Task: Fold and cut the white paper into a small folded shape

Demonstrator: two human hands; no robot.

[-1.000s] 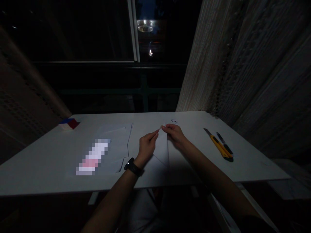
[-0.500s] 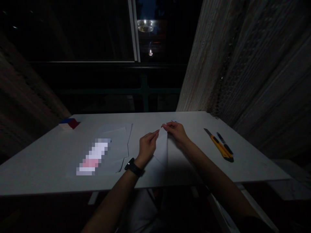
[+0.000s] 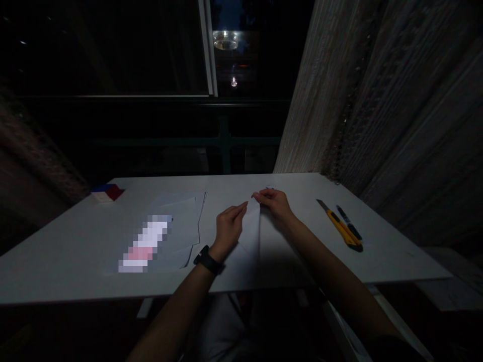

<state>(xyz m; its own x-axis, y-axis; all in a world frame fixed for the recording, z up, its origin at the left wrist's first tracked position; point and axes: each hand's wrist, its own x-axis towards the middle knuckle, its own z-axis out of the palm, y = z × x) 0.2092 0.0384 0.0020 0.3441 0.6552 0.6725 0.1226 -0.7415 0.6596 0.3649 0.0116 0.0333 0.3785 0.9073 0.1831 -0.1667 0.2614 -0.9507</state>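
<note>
A folded sheet of white paper [image 3: 250,229] stands between my hands over the table's near middle, its narrow end pointing away from me. My left hand [image 3: 229,223] pinches its left edge near the top, fingers pressed together. At the upper tip, my right hand [image 3: 274,203] grips the paper between thumb and forefinger. A dark watch [image 3: 207,259] sits on my left wrist. The lower part of the paper lies in shadow, so its folds are hard to make out.
Several loose paper sheets [image 3: 184,216] lie left on the white table [image 3: 68,251], with a bright, pixelated phone-like object [image 3: 147,244] on them. A colored cube [image 3: 107,193] sits far left. Rightward lie a yellow utility knife [image 3: 341,227], blade out, and a dark pen [image 3: 349,222].
Almost nothing differs. My right hand and forearm have shifted very slightly at the paper's tip; my left hand keeps its place.
</note>
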